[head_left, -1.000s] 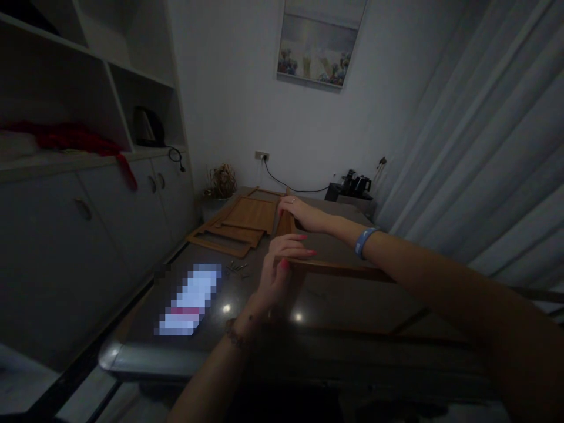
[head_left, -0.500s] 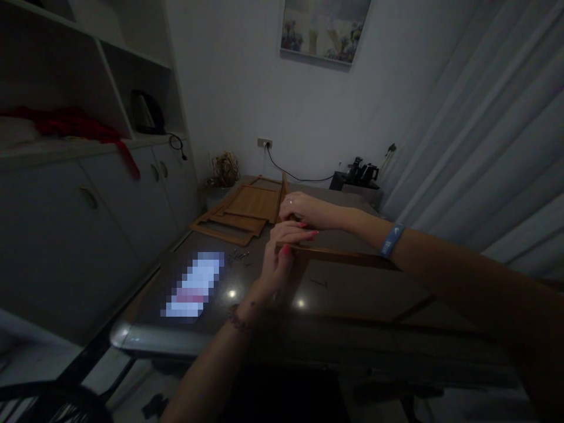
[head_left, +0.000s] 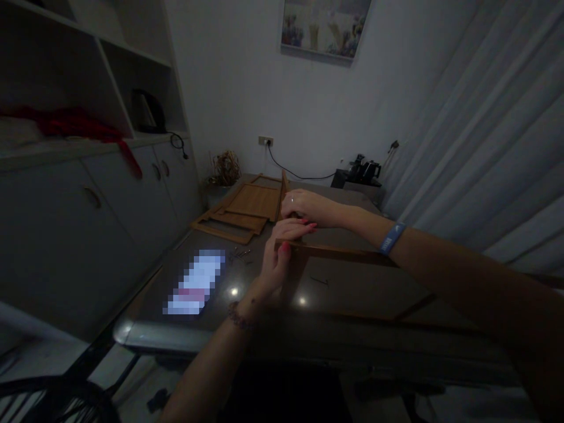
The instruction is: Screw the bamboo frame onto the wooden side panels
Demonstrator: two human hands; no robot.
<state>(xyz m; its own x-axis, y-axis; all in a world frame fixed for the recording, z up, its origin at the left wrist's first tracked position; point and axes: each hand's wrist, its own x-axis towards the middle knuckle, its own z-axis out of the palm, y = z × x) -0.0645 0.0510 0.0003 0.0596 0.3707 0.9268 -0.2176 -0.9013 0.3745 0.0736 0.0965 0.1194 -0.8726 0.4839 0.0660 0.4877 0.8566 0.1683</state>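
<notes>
My left hand [head_left: 278, 258] grips the near corner of a wooden frame piece [head_left: 343, 254] that stands on edge on the dark table [head_left: 352, 294]. My right hand [head_left: 308, 207], with a ring and a blue wristband, rests closed on the top of an upright wooden panel [head_left: 284, 187] just behind that corner. The two wooden parts meet under my hands; the joint itself is hidden by my fingers.
Flat wooden panels [head_left: 242, 211] lie at the table's far left. Several small screws [head_left: 238, 254] sit beside a blurred sheet [head_left: 196, 282]. One loose screw [head_left: 319, 281] lies inside the frame. White cabinets [head_left: 110, 200] stand left, curtains [head_left: 476, 129] right, a kettle set [head_left: 363, 170] behind.
My right hand has drawn back along the upright panel toward my left hand. The view has dropped and shifted a little; my left hand keeps its grip.
</notes>
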